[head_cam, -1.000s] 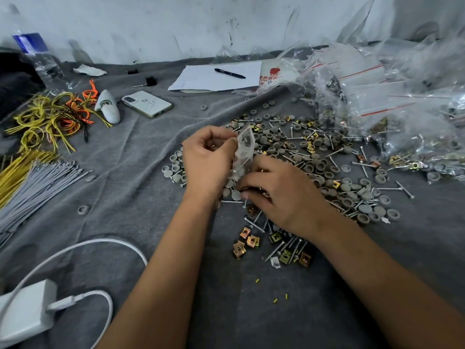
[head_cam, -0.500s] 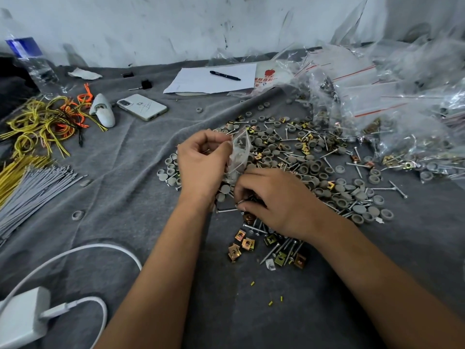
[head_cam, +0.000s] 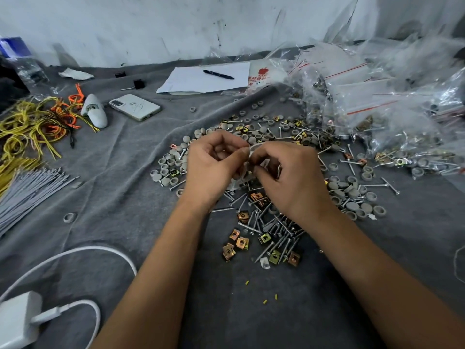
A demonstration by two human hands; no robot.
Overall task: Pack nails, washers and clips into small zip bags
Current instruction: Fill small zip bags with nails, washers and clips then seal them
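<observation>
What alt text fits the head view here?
Both hands, left hand and right hand, pinch a small clear zip bag above a pile of nails, grey washers and brass clips on a grey cloth.

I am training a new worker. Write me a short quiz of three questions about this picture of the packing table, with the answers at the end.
1. True or false: both hands grip the small clear bag.
2. What lies on the white paper at the back? A) a pen B) a phone C) a nail
3. Fill in: the square gold clips lie on the grey ____.

Key
1. True: the left hand and the right hand both pinch the bag, above the pile of nails and washers.
2. A: the pen. The phone lies on the cloth.
3. Cloth.
</observation>
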